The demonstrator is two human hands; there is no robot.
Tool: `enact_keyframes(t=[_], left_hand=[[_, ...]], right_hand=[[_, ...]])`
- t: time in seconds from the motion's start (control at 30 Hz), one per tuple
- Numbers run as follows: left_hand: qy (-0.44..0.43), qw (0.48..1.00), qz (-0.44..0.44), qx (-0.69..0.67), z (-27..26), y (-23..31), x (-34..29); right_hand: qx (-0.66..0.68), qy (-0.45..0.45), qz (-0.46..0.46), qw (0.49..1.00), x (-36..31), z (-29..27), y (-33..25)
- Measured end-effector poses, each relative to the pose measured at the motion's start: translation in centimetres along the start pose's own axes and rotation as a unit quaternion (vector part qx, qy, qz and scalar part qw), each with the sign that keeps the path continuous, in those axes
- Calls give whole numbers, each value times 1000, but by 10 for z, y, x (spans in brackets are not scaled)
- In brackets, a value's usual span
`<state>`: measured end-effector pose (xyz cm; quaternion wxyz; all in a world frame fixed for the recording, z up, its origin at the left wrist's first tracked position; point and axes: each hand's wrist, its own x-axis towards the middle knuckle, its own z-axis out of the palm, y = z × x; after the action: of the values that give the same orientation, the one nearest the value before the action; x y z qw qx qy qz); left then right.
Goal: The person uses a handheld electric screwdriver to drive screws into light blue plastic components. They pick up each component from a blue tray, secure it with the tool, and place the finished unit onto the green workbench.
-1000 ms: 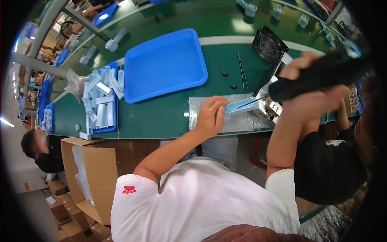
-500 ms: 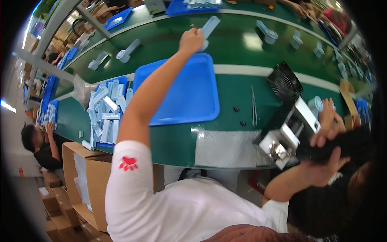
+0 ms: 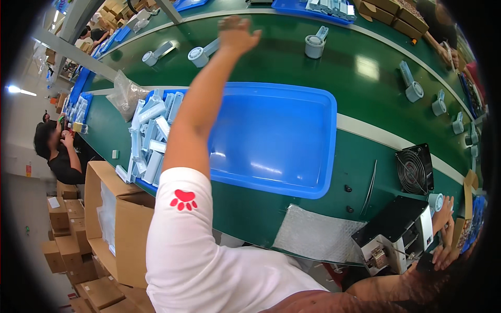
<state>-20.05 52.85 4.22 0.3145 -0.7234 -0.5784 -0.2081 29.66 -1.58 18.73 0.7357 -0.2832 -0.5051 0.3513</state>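
My left arm reaches out over the green belt, and the left hand (image 3: 236,34) is open and empty, its fingers slightly blurred. Right of it, apart from the hand, a light-blue handheld fan body (image 3: 314,46) stands on the belt. Another fan body (image 3: 199,56) is just left of my wrist. Below my arm lies an empty blue tray (image 3: 271,141). My right forearm (image 3: 383,288) runs along the lower right edge; its hand is lost among dark shapes and another person's hands, so its fingers cannot be told.
Light-blue handle parts (image 3: 151,130) fill a tray at left, beside a plastic bag (image 3: 125,96). A black-topped machine (image 3: 389,224), bubble wrap (image 3: 315,232) and a round black fan (image 3: 415,169) are at right. A co-worker's hand (image 3: 443,213) touches a fan body. An open carton (image 3: 133,235) stands lower left.
My left hand has let go of the fan body, which now stands on the belt, and has moved left of it. My right arm has dropped lower. The view has shifted.
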Motion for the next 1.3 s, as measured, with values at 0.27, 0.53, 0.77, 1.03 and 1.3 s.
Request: enact_keyframes(t=[0.27,0.53,0.77,1.03,1.3], left_hand=[[-329,935,-101,-91,9,-126,-43],[-142,934,-56,-324,-78,-69,-70],[-140,810,20,-569,-237,94,-152],[-188,682,-29,-706,-334,214,-265],[-234,651,11,-722,-343,248,-313]], right_hand=[[-5,35,39,999,-36,-42,-19],[-47,158,-33,986,-30,45,4],[-109,255,-68,958,-33,45,-15],[-186,250,-151,938,-29,70,-29],[-201,272,-147,929,-32,78,-21]])
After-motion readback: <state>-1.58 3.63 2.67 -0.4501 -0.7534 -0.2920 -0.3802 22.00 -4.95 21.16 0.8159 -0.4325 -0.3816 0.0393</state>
